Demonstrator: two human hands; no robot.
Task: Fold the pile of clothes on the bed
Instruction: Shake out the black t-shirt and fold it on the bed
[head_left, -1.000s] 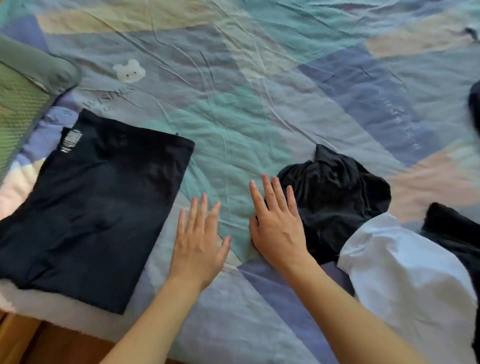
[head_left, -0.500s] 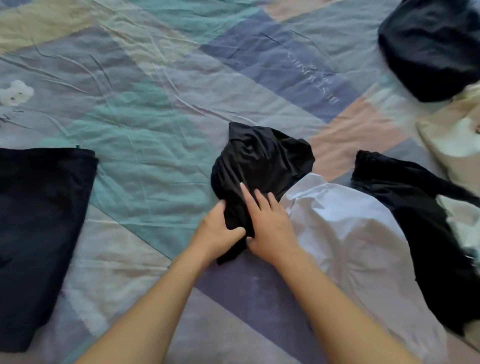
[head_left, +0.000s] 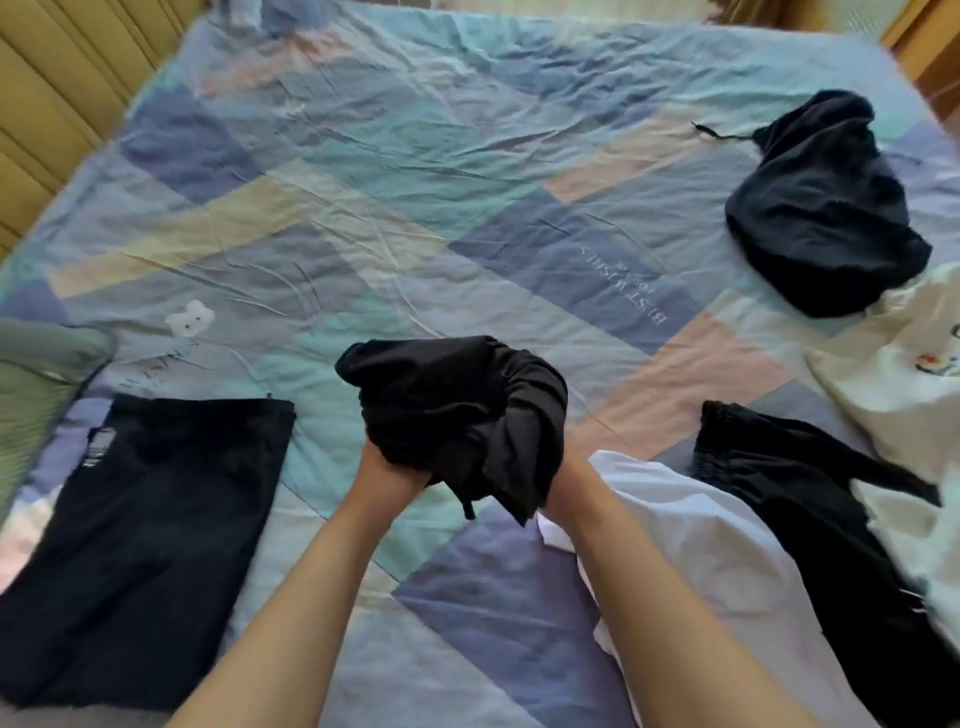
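A crumpled black garment (head_left: 452, 410) is lifted above the bed (head_left: 363, 218), bunched between both hands. My left hand (head_left: 387, 470) grips its lower left part. My right hand (head_left: 571, 480) holds its right side and is mostly hidden behind the hanging cloth. A folded dark garment (head_left: 145, 540) lies flat at the left. At the right lie a white garment (head_left: 717, 561), a black garment (head_left: 831, 519), a dark bundle (head_left: 821, 213) farther back and a cream garment (head_left: 893, 384).
The patchwork bedcover is wrinkled, with a bear print (head_left: 189, 318) at the left. A green pillow (head_left: 36, 384) sits at the left edge. A beige padded headboard (head_left: 62, 88) runs along the far left, and wooden furniture (head_left: 930, 47) shows at the top right.
Both hands went from lying flat on the cover to grabbing the crumpled black garment, then raised it off the bed. The view tilted up and shows more of the bed.
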